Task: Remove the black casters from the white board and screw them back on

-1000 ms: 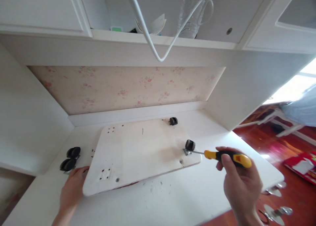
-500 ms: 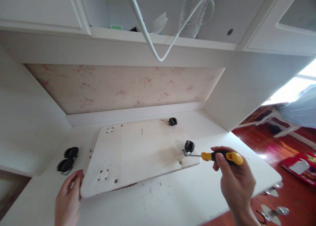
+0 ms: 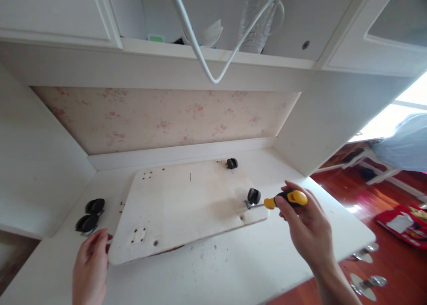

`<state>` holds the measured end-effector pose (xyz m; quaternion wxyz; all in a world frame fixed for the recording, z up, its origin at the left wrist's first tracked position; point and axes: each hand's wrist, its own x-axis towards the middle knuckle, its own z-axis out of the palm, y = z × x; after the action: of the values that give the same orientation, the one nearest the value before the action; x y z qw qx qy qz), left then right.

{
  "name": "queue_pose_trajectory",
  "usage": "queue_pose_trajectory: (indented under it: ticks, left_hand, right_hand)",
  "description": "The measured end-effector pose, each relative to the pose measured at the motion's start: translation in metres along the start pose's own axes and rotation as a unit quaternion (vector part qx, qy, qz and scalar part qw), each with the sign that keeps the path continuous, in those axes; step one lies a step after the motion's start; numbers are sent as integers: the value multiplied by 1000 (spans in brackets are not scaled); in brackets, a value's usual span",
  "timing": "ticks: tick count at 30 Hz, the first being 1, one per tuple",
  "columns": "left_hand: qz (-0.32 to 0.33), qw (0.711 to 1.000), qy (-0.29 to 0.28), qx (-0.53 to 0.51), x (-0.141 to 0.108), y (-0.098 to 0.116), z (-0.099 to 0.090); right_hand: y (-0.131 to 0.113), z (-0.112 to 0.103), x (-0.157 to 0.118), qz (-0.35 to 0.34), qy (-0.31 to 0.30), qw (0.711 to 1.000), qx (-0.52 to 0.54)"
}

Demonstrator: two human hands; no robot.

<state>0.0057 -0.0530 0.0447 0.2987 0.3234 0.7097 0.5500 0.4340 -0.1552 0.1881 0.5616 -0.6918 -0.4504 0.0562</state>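
A white board [image 3: 187, 207] with rounded corners lies on the white desk. My right hand [image 3: 307, 225] is wrapped round a yellow and black screwdriver [image 3: 290, 199], whose tip is at the metal plate of a black caster [image 3: 254, 195] near the board's right end. Another caster [image 3: 231, 163] sits at the far right corner. Screw holes show at the board's two left corners. My left hand [image 3: 90, 262] holds the board's near left corner, fingertips at its edge. Two loose casters [image 3: 87, 223] rest on the desk just beyond that hand.
Above hangs a white cable [image 3: 216, 80], in front of an open shelf [image 3: 216, 55] with a plastic bottle [image 3: 256, 22]. Small screws [image 3: 122, 203] lie left of the board. Metal knobs [image 3: 370, 282] stick out below the desk's right edge.
The screwdriver's handle has risen and shifted left with my right hand, its tip still at the caster plate. My left hand stays at the board's corner. The view has shifted slightly.
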Motion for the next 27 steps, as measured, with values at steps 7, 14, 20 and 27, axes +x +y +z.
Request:
queue_pose_trajectory:
  ticks: [7,14,20,27]
  left_hand:
    - [55,996,0,75,-22,41,-11]
    - [367,874,-309,71,-110,162,30]
    - [610,620,-489,57,-155,248,112]
    - [648,481,-587,59,-176,259,171]
  right_hand:
    - [-12,-3,17,-82,-31,989,-115]
    - [-9,0,19,-62,-70,991,-95]
    - [-12,-1,16,-52,-108,992,-26]
    - [-10,-6,14,-25,-124,992,-12]
